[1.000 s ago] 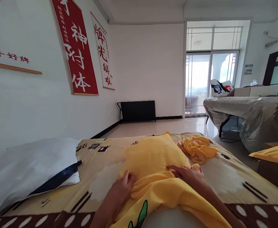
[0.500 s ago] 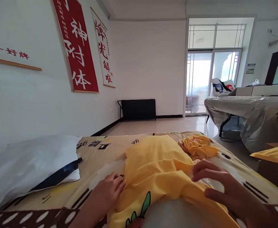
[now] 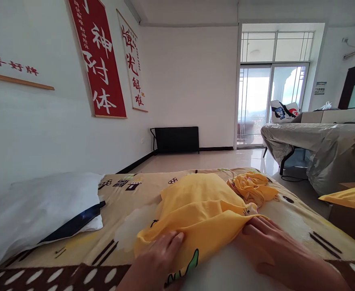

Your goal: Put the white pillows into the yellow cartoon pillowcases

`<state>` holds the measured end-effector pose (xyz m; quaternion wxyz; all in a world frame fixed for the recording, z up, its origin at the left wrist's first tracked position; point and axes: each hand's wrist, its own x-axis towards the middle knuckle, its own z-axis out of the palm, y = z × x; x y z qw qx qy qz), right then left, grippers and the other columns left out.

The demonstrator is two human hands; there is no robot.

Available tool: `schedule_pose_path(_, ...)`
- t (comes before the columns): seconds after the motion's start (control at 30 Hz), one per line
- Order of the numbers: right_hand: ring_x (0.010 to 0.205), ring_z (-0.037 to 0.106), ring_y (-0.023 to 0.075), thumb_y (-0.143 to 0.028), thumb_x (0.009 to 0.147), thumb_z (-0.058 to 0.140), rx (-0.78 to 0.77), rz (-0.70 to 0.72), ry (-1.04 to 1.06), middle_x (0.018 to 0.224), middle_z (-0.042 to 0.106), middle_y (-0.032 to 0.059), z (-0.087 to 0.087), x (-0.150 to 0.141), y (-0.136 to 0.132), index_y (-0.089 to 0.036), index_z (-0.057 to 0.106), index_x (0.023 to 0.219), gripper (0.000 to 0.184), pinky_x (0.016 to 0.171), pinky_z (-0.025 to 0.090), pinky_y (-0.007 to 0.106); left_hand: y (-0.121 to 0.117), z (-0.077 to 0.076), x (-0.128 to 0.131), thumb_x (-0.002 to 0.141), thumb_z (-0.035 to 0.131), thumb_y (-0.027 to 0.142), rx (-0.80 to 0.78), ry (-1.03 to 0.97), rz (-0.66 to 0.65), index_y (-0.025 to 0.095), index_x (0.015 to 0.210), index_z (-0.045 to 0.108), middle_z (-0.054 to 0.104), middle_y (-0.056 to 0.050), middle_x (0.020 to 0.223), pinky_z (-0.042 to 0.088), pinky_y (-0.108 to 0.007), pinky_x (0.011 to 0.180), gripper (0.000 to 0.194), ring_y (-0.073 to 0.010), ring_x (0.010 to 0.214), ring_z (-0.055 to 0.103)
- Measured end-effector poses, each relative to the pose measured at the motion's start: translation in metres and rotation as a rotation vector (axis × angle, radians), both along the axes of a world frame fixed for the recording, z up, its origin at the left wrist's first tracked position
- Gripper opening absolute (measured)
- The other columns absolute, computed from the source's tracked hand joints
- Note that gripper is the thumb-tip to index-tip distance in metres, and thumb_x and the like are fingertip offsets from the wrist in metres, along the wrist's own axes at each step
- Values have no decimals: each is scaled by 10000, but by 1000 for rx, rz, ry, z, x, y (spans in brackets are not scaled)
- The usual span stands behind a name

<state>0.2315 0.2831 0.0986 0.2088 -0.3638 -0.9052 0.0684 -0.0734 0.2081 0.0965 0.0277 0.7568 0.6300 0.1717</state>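
A yellow pillowcase [image 3: 198, 194] with a green leaf print lies in front of me, partly drawn over a smooth white pillow [image 3: 222, 266] at the near edge. My left hand [image 3: 161, 256] is closed on the left side of the cloth, fingers over a fold. My right hand [image 3: 268, 244] holds the right side of the pillowcase's edge, its fingertips on the fabric and its thumb lower down, blurred. The white pillow shows between both hands, and the rest of it is hidden under the yellow cloth.
A patterned blanket [image 3: 125, 210] covers the bed. Crumpled yellow cloth [image 3: 252, 186] lies beyond my right hand, and a white bag with a dark blue strip [image 3: 53, 202] lies at left. A yellow piece [image 3: 350, 197] rests on a box at right, near a plastic-covered table [image 3: 311, 133].
My left hand has moved right and onto the cloth. My right hand has come down onto the pillowcase's edge, where it hovered open before. The near edge of the cloth has shifted and folded.
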Motion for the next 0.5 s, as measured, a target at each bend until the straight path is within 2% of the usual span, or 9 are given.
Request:
schedule_pose_path(0.07,1183,484,303,-142,616,609,36,-121,20,1296,535,64,-6,2,9,-306,566,1152,563,1001,403,479,3,-3,-5,662,619,253,-35,11,-3,322,1267,539,582,-48,1290,466,-406,963,614,-296,1166,541)
schedule_pose_path(0.13,1156,492,304,-116,601,574,69,-179,26,1286,537,70,-12,3,16,-285,562,1139,563,983,394,487,2,-2,-8,661,573,199,-37,22,-13,319,1251,552,602,-43,1265,470,-394,952,603,-283,1138,562)
schedule_pose_path(0.2,1148,496,299,-93,590,545,79,-186,9,1263,554,62,-15,4,22,-281,565,1112,554,970,387,473,1,1,-11,661,526,153,-52,51,-2,308,1258,546,605,-40,1262,467,-391,952,617,-271,1131,571)
schedule_pose_path(0.33,1058,571,271,-42,609,476,53,-174,-74,1125,634,48,-15,4,30,-263,607,984,454,899,401,425,4,9,-22,607,455,59,-67,157,116,272,1169,604,640,-48,1203,464,-421,940,620,-278,1104,588)
schedule_pose_path(0.4,955,621,241,-19,664,415,24,-161,-114,1032,672,38,-13,4,32,-265,630,946,431,829,412,394,6,12,-31,625,445,72,51,162,135,263,1038,645,675,-51,1094,503,-389,854,497,-266,999,629)
schedule_pose_path(0.5,815,644,213,-32,750,360,32,-160,-125,914,706,21,-11,6,33,-272,656,864,397,747,412,358,5,14,-45,697,491,175,400,75,70,265,965,612,684,-36,974,530,-283,705,308,-218,853,660)
